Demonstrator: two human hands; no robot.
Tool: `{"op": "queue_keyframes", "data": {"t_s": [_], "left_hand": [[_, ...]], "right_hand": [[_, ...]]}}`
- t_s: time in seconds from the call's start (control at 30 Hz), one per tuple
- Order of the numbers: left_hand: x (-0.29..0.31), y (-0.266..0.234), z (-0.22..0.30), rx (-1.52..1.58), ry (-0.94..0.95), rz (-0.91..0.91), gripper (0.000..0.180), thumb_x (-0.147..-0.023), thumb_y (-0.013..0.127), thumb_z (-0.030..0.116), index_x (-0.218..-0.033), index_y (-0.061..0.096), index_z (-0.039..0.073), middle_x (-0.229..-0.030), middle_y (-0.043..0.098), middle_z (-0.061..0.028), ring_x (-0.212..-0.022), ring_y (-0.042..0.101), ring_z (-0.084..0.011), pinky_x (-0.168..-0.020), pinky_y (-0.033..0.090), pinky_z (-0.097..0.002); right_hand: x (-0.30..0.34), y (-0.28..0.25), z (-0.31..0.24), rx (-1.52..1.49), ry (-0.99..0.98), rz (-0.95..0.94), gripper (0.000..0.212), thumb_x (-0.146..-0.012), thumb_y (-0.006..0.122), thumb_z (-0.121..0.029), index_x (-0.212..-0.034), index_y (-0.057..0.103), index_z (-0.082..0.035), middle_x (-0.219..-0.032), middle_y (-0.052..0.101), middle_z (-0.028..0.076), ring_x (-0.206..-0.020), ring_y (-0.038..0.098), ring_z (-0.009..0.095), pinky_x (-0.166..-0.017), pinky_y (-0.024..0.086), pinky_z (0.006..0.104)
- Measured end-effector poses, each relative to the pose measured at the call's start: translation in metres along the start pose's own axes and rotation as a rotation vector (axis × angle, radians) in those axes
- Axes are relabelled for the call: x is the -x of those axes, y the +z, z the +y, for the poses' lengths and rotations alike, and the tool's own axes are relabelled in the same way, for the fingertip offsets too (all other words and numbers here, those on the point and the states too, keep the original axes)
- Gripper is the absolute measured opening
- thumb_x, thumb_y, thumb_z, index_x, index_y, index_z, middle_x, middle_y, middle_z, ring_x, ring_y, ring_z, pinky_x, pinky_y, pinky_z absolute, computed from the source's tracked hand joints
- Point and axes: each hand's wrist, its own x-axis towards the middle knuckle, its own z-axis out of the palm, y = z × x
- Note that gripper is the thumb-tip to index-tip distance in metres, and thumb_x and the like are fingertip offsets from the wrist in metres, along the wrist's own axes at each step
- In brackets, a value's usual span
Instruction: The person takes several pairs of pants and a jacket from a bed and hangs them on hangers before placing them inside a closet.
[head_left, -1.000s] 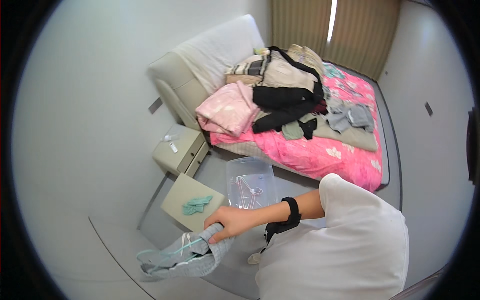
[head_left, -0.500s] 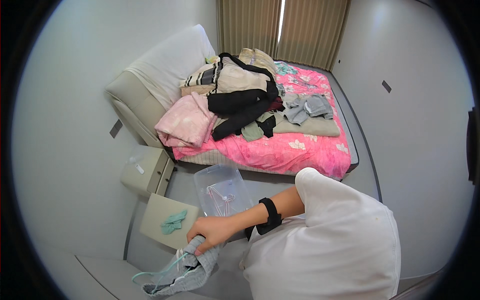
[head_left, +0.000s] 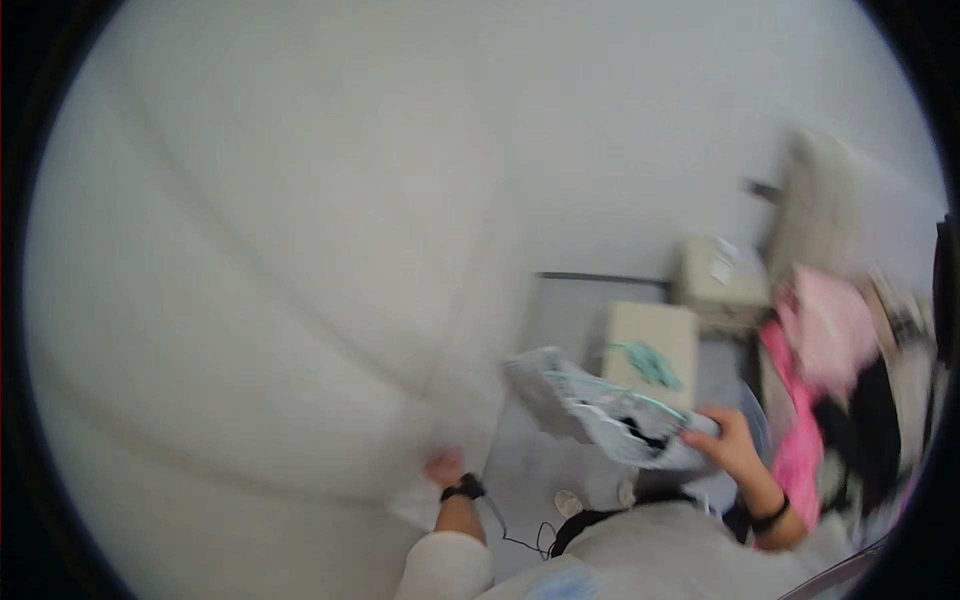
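Note:
My right hand (head_left: 733, 446) grips one end of a light grey garment (head_left: 590, 405), which stretches out leftward in front of me. A thin mint-green hanger (head_left: 655, 401) runs along it, and dark patches show within its folds. Over at the lower left, my left hand (head_left: 446, 466) reaches up against a large pale surface (head_left: 300, 250). Motion smears its fingers, so whether they hold anything cannot be made out. A black band is on each wrist.
Beyond the garment stands a cream stool (head_left: 650, 320) with a mint-green cloth (head_left: 652, 364) on it. A cream nightstand (head_left: 720, 275) sits behind. At right are a folded pink blanket (head_left: 828, 330) and dark clothes on the bed. A black cable (head_left: 525, 545) hangs beside my left forearm.
My view has swung left, so the bed and stool now lie to the right. The grey garment, still in my right hand, is raised and more spread out. My left hand has come into view.

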Motion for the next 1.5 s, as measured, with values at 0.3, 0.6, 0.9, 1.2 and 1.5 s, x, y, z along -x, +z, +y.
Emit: {"op": "queue_keyframes", "data": {"t_s": [0.3, 0.6, 0.9, 1.2, 1.5], "left_hand": [[0.157, -0.062, -0.101, -0.053, -0.011, 0.181, 0.047, -0.092, 0.036, 0.044, -0.123, 0.048, 0.01, -0.128, 0.049, -0.0133, -0.123, 0.042, -0.0316, -0.101, 0.031, -0.0562], [0.438, 0.054, -0.101, -1.266, 0.906, -0.111, 0.03, -0.084, 0.066, 0.015, -0.109, 0.054, 0.002, -0.103, 0.059, -0.0176, -0.098, 0.057, -0.0361, -0.083, 0.049, -0.0421], [0.542, 0.19, 0.021, -1.233, 1.929, 0.68, 0.104, -0.071, 0.082, 0.024, -0.146, 0.014, -0.001, -0.141, 0.03, -0.0301, -0.133, 0.031, -0.042, -0.108, 0.027, -0.0475], [0.514, 0.165, 0.04, -1.151, 1.733, 0.461, 0.066, -0.081, 0.066, 0.011, -0.133, 0.031, -0.011, -0.12, 0.049, -0.0316, -0.108, 0.053, -0.0419, -0.094, 0.04, -0.0458], [0.501, 0.146, 0.043, -1.12, 1.653, 0.448, 0.066, -0.081, 0.068, 0.014, -0.132, 0.033, -0.01, -0.119, 0.048, -0.0303, -0.11, 0.048, -0.0438, -0.097, 0.037, -0.0461]], "right_hand": [[-0.022, -0.029, 0.018, -0.297, -0.074, -0.157, 0.019, -0.073, 0.074, -0.007, -0.086, 0.064, 0.002, -0.074, 0.062, 0.001, -0.068, 0.055, 0.009, -0.063, 0.043, 0.025], [-0.07, -0.02, 0.007, -0.242, -0.248, -0.338, 0.022, -0.078, 0.072, -0.015, -0.087, 0.065, 0.004, -0.076, 0.063, 0.002, -0.07, 0.056, 0.012, -0.065, 0.045, 0.028], [-0.086, 0.064, -0.178, -0.65, -0.408, -0.754, 0.034, -0.087, 0.066, -0.017, -0.11, 0.059, 0.006, -0.097, 0.064, 0.008, -0.088, 0.058, 0.013, -0.078, 0.047, 0.0283], [-0.099, 0.158, -0.405, -0.958, -0.742, -0.833, 0.033, -0.09, 0.061, -0.014, -0.114, 0.055, 0.008, -0.1, 0.064, 0.013, -0.089, 0.06, 0.016, -0.08, 0.048, 0.0299], [-0.105, 0.296, -0.63, -0.631, -0.945, -0.353, 0.041, -0.081, 0.07, -0.027, -0.105, 0.063, 0.007, -0.105, 0.066, 0.022, -0.101, 0.064, 0.031, -0.083, 0.049, 0.0376]]}}
